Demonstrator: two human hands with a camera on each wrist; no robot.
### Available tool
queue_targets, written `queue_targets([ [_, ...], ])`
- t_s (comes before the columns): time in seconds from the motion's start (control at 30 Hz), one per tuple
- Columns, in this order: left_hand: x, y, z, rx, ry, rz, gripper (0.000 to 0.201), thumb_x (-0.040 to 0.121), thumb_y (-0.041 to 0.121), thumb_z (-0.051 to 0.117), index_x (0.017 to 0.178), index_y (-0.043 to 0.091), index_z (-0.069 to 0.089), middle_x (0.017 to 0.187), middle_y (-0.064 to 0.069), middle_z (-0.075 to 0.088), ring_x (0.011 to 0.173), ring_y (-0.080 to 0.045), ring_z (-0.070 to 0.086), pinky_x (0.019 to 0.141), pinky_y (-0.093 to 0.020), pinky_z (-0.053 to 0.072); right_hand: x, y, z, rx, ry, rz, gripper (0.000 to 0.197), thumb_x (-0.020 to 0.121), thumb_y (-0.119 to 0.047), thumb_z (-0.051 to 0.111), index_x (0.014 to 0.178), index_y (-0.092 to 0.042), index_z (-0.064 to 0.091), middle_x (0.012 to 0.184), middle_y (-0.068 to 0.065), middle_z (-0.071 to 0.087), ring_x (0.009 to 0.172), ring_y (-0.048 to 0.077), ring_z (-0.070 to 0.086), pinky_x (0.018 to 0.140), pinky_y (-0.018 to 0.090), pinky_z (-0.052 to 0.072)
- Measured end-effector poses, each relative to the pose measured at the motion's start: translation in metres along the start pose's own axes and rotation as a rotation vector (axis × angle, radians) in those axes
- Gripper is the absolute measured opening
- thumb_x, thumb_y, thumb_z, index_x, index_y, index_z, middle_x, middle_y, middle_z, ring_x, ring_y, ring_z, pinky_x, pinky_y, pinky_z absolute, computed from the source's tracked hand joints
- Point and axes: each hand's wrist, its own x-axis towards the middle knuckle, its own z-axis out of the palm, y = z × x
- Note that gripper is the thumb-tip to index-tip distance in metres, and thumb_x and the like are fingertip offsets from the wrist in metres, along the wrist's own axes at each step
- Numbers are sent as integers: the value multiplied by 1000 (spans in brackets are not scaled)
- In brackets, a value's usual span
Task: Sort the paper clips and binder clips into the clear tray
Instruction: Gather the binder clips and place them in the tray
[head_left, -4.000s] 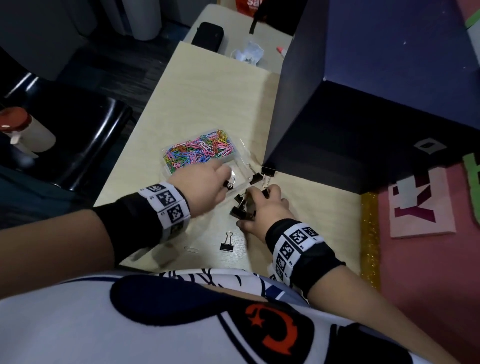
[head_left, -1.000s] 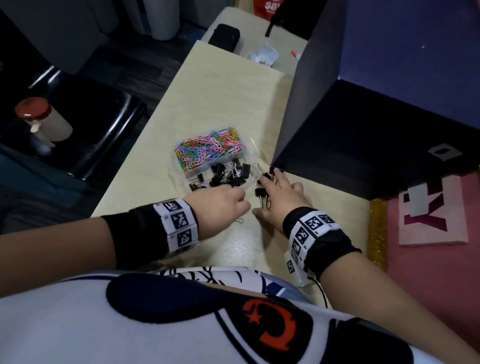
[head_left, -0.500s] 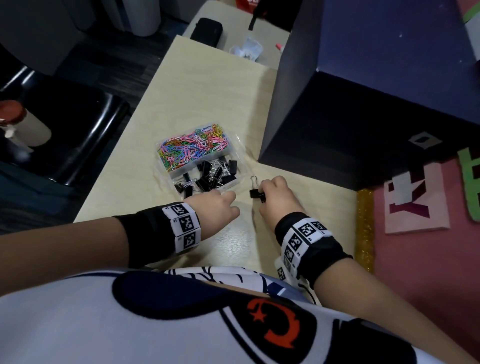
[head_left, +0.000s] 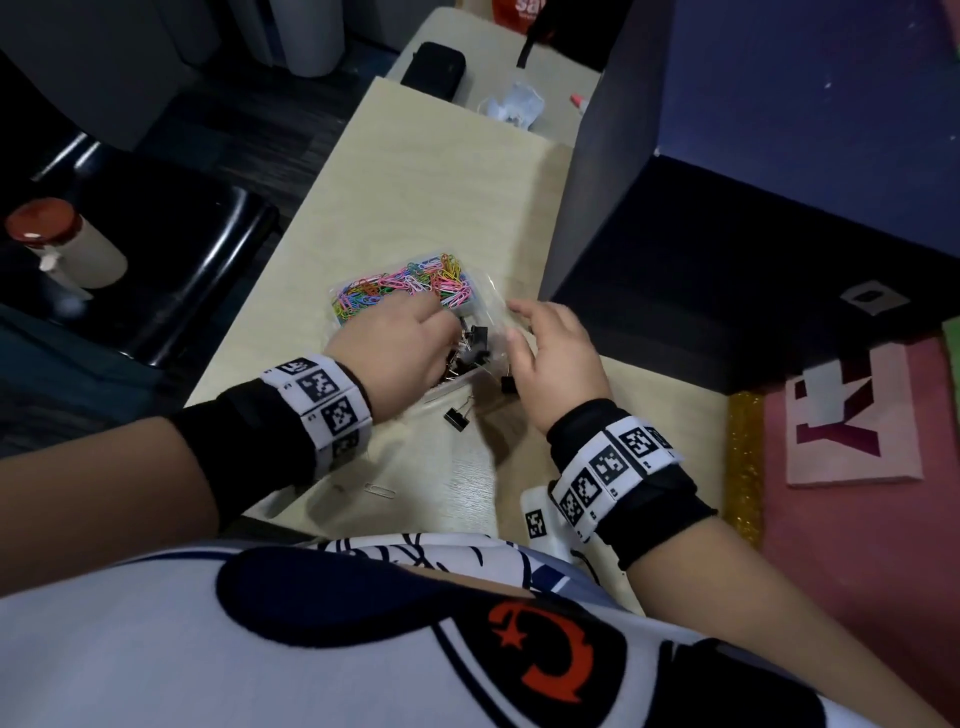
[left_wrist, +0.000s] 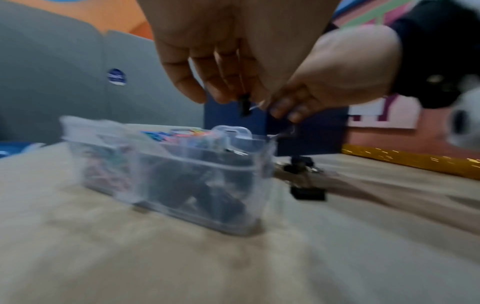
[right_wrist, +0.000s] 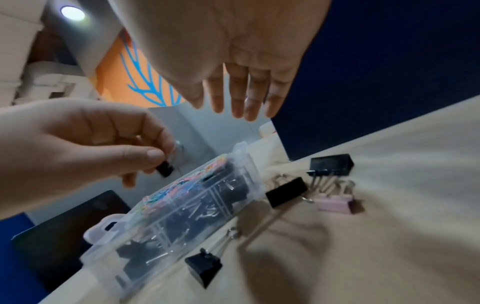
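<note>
The clear tray (head_left: 483, 306) sits mid-table with coloured paper clips (head_left: 410, 286) in its far compartment and black binder clips (head_left: 475, 343) in the near one. My left hand (head_left: 410, 343) hovers over the near compartment and pinches a small black binder clip (right_wrist: 165, 168), also seen as the pinched clip (left_wrist: 244, 105). My right hand (head_left: 545, 343) is at the tray's right side with straight fingers (right_wrist: 241, 102), holding nothing. Loose binder clips lie by the tray: a black one (head_left: 457, 415), another black one (right_wrist: 332, 164) and a pink one (right_wrist: 335, 203).
A silver paper clip (head_left: 379, 489) lies near the table's front edge. A tall dark blue box (head_left: 727, 234) stands right of the tray. A black pouch (head_left: 434, 65) and crumpled plastic (head_left: 511, 106) lie at the far end. A black chair (head_left: 171, 244) is left of the table.
My left hand has risen from the table's front to above the tray's near compartment, pinching a binder clip. My right hand has let go of its clip and opened beside the tray.
</note>
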Motion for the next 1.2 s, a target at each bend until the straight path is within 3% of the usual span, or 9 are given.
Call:
queue_targets([
  [0.07,-1,-5,-6,39,-36,-59,38,82,31,36,93,7,64,86,-15,58,76,-37,57,62,-44,52,-1,10,-4,-123,-76,144,36,93,-21,51,129,-18,51,129,7,46,120,26,45,100,32,37],
  [0.13,-3,3,-4,105,-66,7,32,80,25,40,91,7,64,85,-14,58,74,-35,57,58,-42,52,-6,19,-7,-292,-260,291,45,91,-29,55,133,-22,41,133,7,37,119,28,44,94,35,40],
  [0.23,-8,27,5,166,-348,81,23,87,16,45,107,11,57,101,-11,54,87,-33,58,62,-37,50,-16,26,-5,-302,-446,374,62,81,-40,67,132,-36,32,125,4,29,104,27,51,91,36,47],
  [0.33,-9,50,14,259,-595,89,24,90,7,41,113,10,47,108,-10,48,86,-31,59,57,-36,43,-24,29,3,-296,-477,319,57,82,-36,65,132,-32,36,123,3,27,103,26,54,93,36,47],
  [0.5,-8,53,28,303,-659,23,33,84,-3,44,115,4,49,108,-13,47,87,-32,62,66,-44,54,-33,29,3,-308,-372,273,31,90,-25,54,121,-20,49,117,4,34,93,23,52,83,30,47],
  [0.7,-5,51,26,330,-697,61,30,85,-3,42,114,5,47,109,-15,45,92,-35,60,66,-44,52,-35,31,0,-301,-365,290,13,83,-16,57,95,-19,53,104,1,35,79,19,46,73,24,40],
  [0.87,-7,50,24,273,-699,70,25,89,8,44,115,9,45,109,-12,45,84,-28,52,59,-36,41,-34,35,-4,-228,-335,288,11,82,-15,58,90,-22,54,102,-3,36,68,7,43,60,16,35],
  [1.07,-4,37,8,131,-584,-10,27,88,11,45,115,7,45,111,-13,49,85,-31,54,68,-37,45,-17,19,-2,77,-101,206,17,80,-8,62,85,-24,60,103,-3,41,71,9,54,78,17,43],
  [1.2,-3,20,-6,45,-345,-78,30,93,22,45,118,8,51,112,-13,55,93,-34,59,78,-42,49,-6,-4,0,159,-43,27,28,83,-2,57,101,-21,66,106,1,48,73,12,57,78,12,43],
])
